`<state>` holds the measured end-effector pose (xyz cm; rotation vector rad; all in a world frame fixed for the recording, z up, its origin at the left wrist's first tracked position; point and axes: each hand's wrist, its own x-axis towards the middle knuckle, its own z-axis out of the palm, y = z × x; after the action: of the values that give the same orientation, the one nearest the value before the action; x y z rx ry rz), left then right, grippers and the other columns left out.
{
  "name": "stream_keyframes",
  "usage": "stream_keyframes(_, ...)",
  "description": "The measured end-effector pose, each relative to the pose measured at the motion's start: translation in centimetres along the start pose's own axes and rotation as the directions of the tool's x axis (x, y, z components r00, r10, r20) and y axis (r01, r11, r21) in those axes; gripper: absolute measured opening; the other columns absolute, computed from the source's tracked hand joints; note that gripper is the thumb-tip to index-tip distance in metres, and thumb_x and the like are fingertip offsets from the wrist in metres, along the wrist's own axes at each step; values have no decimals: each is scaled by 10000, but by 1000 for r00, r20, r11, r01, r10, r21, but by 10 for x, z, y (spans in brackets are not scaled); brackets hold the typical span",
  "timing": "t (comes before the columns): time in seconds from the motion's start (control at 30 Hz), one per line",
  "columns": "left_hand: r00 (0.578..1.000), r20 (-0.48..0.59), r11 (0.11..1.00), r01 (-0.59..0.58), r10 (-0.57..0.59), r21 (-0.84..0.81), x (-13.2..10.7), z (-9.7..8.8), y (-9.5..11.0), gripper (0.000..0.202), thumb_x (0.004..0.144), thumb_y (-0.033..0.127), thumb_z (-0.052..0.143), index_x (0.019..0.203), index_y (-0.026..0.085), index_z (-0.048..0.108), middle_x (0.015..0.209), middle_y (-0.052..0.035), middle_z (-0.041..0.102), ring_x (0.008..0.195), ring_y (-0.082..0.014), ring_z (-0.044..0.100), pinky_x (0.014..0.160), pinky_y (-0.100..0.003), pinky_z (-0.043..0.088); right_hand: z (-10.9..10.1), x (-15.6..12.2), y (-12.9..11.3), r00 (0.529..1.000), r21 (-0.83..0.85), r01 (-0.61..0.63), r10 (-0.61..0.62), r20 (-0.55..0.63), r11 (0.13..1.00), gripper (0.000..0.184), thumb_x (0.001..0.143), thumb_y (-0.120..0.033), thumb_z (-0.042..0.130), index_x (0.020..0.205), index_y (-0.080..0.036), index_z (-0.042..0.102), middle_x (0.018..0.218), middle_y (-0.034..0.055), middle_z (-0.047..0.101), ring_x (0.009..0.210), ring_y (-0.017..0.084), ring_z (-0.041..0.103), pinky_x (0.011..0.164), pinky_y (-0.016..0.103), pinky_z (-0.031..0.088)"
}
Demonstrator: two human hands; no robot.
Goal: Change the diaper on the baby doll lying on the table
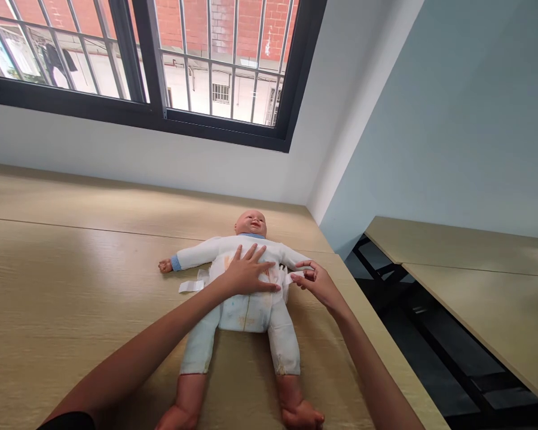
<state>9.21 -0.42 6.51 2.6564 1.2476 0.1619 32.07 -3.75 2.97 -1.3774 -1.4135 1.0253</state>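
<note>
A baby doll (251, 224) lies on its back on the wooden table, head toward the window, in a white suit with blue collar and cuff. Round its hips sits a white diaper (244, 313) with faint printing. My left hand (251, 273) rests with spread fingers on the diaper's upper front, over the belly. At the doll's side on the right, my right hand (312, 280) pinches a white diaper tab (297, 276) between thumb and finger. Another diaper tab (191, 286) sticks out flat on the left side, untouched.
The wooden table (72, 298) reaches the wall below a barred window (224, 65). Beyond a dark gap on the right stands a second wooden table (488, 298) with a black frame (443, 358). A pale blue wall (466, 119) rises behind it.
</note>
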Motion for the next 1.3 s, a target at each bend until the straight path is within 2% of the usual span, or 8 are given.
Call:
stream_keyframes(0.2,999,-35,1000,-3,4,24,2,6,-1,765,800,777,457,1410,316,481,1606,-104,215,1484,-365,111,1135,-668,31,49,-7,-25,983,-19,96,-97,-153,995,457,650,-408,759,972,-200,510,582,-56,575,552,150,553,564,266,439)
stream_keyframes(0.4,1000,0,999,-9,9,36,3,8,-1,639,843,540,556,1426,300,455,1609,-105,206,1482,-376,109,1122,-689,24,80,-15,-31,985,0,120,-119,-127,993,415,735,-416,693,1027,-196,497,777,50,715,702,223,680,656,327,522)
stream_keyframes(0.57,996,59,997,-59,62,-51,4,-2,-9,603,832,513,575,1381,279,490,1604,-119,223,1482,-368,114,1116,-690,70,84,-23,-24,972,-70,204,-211,-101,976,339,893,-476,522,1087,-198,534,866,79,726,839,240,703,765,356,537)
stream_keyframes(0.7,990,65,984,-116,126,-138,0,-19,-23,449,858,507,570,1258,304,574,1464,-74,490,1435,-313,293,1116,-657,167,83,-25,-16,959,35,262,-256,-122,965,365,925,-480,473,1173,-212,494,1012,88,710,960,235,681,858,366,526)
stream_keyframes(0.8,987,25,975,-151,157,-166,-3,-26,-32,248,904,399,534,1111,335,654,1344,-10,595,1363,-259,407,1143,-626,95,80,-23,-11,958,84,264,-251,-141,961,369,931,-451,460,1205,-205,471,1013,89,706,961,231,674,892,376,509)
stream_keyframes(0.97,989,14,979,-142,145,-148,-3,-25,-35,157,866,344,585,902,284,724,1321,-11,598,1311,-267,452,1143,-623,79,80,-21,-9,968,65,248,-245,-57,966,358,920,-383,458,1227,-201,488,1009,75,709,949,221,664,925,377,472)
stream_keyframes(1.1,987,46,981,-145,152,-126,-9,-34,-29,133,840,273,594,845,282,727,1345,-15,574,1310,-261,449,1142,-629,98,81,-25,-12,957,37,265,-259,-129,963,312,905,-335,456,1172,-186,519,996,84,702,978,227,644,917,377,466)
stream_keyframes(1.3,936,69,938,-340,344,-65,-25,-53,-16,195,847,166,537,839,264,706,1298,2,610,1361,-221,380,1173,-480,160,79,-27,-16,937,-7,269,-263,-231,963,272,884,-303,454,1124,-197,525,931,63,692,960,221,633,919,369,454)
